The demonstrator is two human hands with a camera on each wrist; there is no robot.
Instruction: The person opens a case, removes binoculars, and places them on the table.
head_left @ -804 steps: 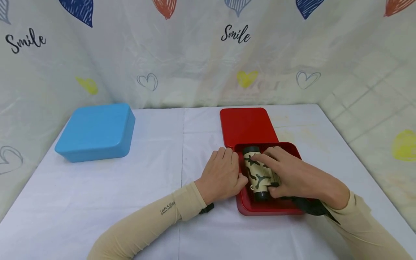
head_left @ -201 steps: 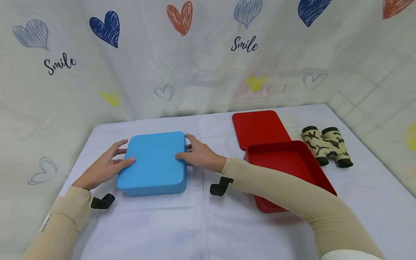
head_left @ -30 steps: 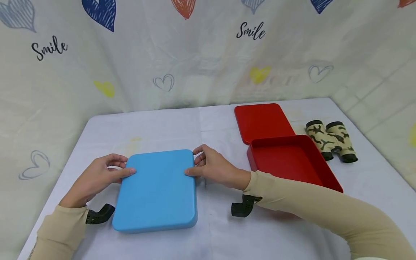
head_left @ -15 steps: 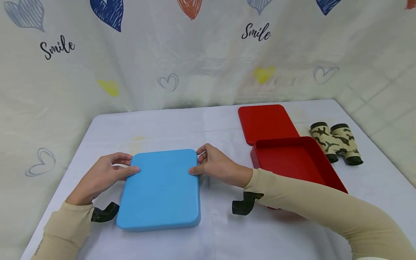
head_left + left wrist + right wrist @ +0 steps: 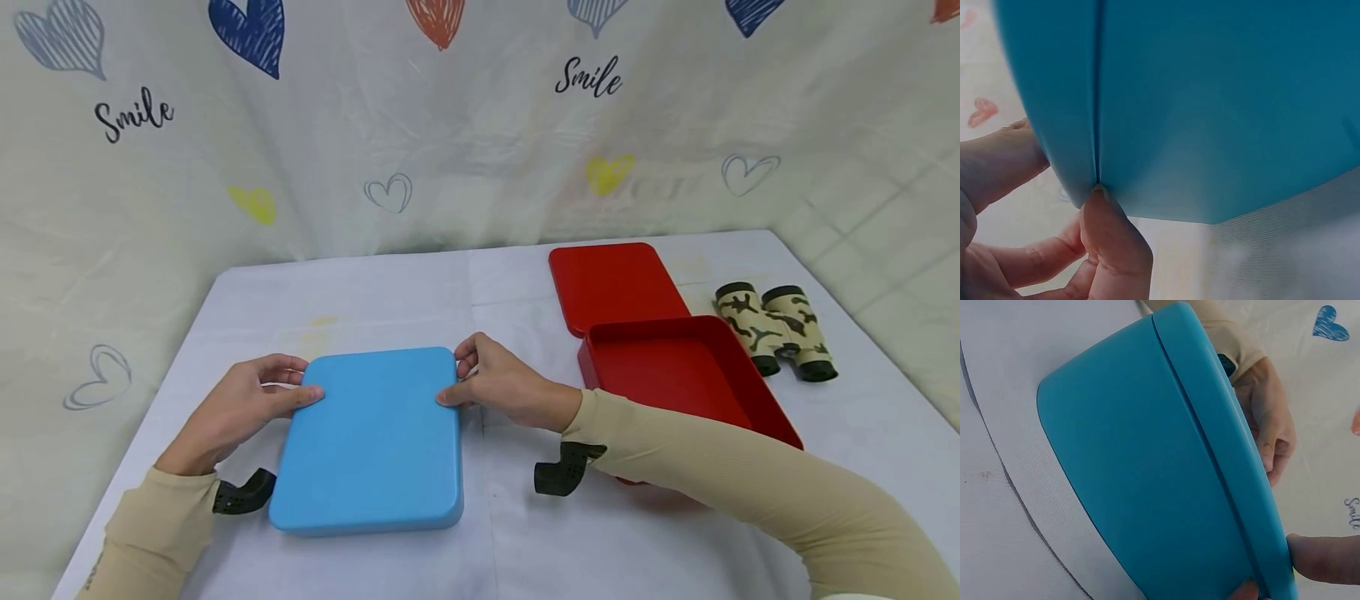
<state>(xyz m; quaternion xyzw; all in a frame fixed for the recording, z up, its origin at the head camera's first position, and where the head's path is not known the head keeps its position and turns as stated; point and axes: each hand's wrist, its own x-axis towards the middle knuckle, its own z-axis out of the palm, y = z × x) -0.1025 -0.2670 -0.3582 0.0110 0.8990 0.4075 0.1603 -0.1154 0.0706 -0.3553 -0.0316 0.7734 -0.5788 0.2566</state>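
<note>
— Where is the blue box (image 5: 371, 442)?
— Lower centre of frame, lid shut, flat on the white surface (image 5: 600, 542).
— And the hands?
— Left hand (image 5: 232, 412) and right hand (image 5: 502, 387) each grip an opposite side, thumb on top.

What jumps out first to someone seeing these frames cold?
The closed blue box at the front centre of the white table, gripped at its far corners by the left hand and right hand. To its right, an open red box with its red lid lying behind it. Camouflage binoculars sit further right, near the table's edge.
</note>
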